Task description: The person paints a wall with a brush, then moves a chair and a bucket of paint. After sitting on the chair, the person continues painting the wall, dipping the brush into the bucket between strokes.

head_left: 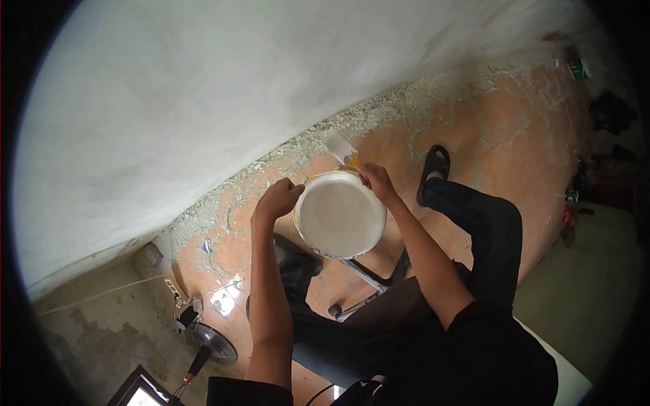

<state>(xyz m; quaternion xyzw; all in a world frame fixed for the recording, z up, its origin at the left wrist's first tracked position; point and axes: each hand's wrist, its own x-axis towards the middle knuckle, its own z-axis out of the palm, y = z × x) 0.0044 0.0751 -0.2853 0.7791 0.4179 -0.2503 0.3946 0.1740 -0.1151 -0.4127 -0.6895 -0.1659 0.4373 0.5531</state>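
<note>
A round white bucket (298,227), with pale whitish material inside, sits between my knees. My left hand (279,198) is closed at the bucket's left rim. On the far right side of the rim, my right hand (378,181) grips a putty knife (340,147) by its yellowish handle. The wide pale blade points away from me, past the rim and over the floor by the wall. The fingers of both hands are partly hidden.
A whitish wall (189,101) rises ahead, with flaky debris (359,122) along its foot on the orange tiled floor (484,125). A chair base (369,274) shows below the bucket. At lower left are a power strip (175,287), a fan (211,344) and a lit screen (143,392).
</note>
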